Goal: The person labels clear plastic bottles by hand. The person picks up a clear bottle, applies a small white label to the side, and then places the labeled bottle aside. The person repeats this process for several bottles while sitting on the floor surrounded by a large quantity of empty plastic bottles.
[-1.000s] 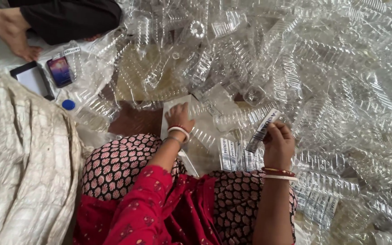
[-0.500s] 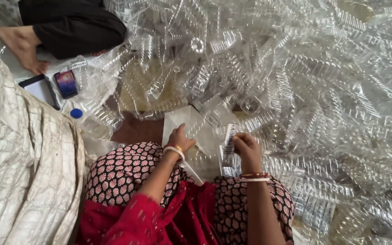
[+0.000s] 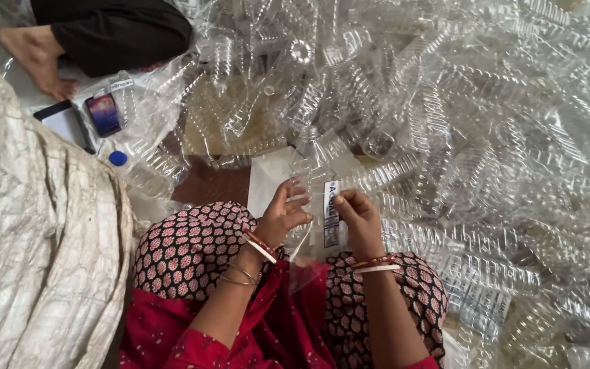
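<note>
- The fingers point(image 3: 293, 198) of the left hand point(image 3: 283, 217) curl around the side of a clear plastic bottle point(image 3: 312, 179), holding it at the centre of the frame, just above the lap.
- The fingers point(image 3: 347, 202) of the right hand point(image 3: 360, 220) pinch narrow on the edge of the label point(image 3: 332, 213), a white strip with dark print that runs down the bottle's side.
- Risk: the label looks thin; a sharp or slanted pull would probably tear it and leave a strip stuck to the bottle.
- Risk: the bottle wall is thin and ribbed; a hard squeeze from the left hand would likely buckle it, and the smooth surface could slip out of the hold.
- Condition of the bottle: transparent, ribbed, empty as far as can be told; whether a cap is fitted cannot be told.
- A white sheet point(image 3: 268, 179) lies just behind the bottle, left of centre.
- A heap of clear bottles point(image 3: 472, 130) fills the upper and right parts of the frame; a loosened bottle dropped there would be hard to tell from the rest.
- A woven white sack point(image 3: 29, 246) occupies the left edge.
- At upper left lie a phone point(image 3: 104, 113), a dark flat device point(image 3: 68, 126) and a blue cap point(image 3: 118, 158), near another person's bare foot point(image 3: 35, 58).
</note>
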